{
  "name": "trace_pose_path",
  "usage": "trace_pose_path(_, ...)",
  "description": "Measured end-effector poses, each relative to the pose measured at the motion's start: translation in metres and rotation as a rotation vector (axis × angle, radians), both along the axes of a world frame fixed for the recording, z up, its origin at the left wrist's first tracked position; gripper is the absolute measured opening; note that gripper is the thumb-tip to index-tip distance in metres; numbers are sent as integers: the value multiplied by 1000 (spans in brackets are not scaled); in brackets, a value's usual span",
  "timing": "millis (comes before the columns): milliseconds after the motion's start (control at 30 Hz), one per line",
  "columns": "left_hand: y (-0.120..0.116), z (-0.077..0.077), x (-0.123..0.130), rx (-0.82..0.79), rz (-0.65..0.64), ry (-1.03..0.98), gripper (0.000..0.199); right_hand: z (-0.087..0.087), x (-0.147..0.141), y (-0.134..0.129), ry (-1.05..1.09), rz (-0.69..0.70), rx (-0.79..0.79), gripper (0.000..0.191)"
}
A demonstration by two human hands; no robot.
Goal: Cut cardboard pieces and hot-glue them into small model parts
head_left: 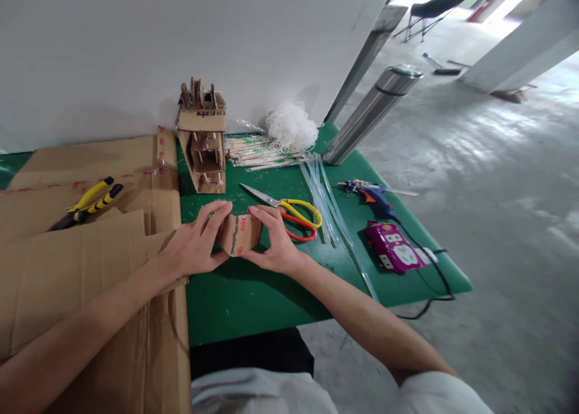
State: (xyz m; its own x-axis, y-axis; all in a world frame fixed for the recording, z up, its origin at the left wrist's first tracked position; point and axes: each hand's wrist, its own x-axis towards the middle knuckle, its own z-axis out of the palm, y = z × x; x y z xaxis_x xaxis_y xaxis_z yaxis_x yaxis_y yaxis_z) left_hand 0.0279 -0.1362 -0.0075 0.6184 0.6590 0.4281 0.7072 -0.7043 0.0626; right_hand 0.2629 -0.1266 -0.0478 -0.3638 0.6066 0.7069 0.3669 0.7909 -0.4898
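Note:
A small folded piece of cardboard [240,232] with red print is held between my two hands just above the green tabletop. My left hand [199,236] grips its left side, thumb below and fingers above. On the other side my right hand [274,236] pinches its right edge in the same way. Scissors [289,212] with one yellow and one red handle lie right behind my right hand, blades pointing left. Behind my hands stands a cardboard structure [205,143] with shelf-like levels and upright discs on top.
Large cardboard sheets [67,293] cover the left side, with yellow-black pliers [88,204] on them. To the right are clear glue sticks [323,203], a blue glue gun [377,198], a purple power strip [395,247] and a steel flask [371,116]. Wooden sticks [262,155] and white string [293,128] lie behind.

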Motion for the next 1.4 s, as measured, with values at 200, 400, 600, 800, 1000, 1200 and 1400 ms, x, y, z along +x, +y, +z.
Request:
trace_pose_path(200,-2,4,1,21,-12,-10,94,2,-1,-1,24,17,13,90)
trace_pose_path(400,-3,6,1,31,-31,-12,88,-1,0,-1,9,31,-3,91)
trace_pose_path(600,-1,5,0,-65,-11,-7,93,-4,2,2,14,43,-70,91)
trace_pose_path(800,1,4,1,-202,37,-75,94,-1,2,2,101,48,-259,95)
trace_pose_path(1000,4,12,1,-400,121,-118,83,0,1,6,289,46,-471,81)
trace_pose_path(1200,17,26,-6,-755,135,-253,77,-7,-3,8,561,86,-638,68)
trace_pose_path(1400,20,38,-3,-906,106,-512,41,1,-5,15,779,135,-944,71)
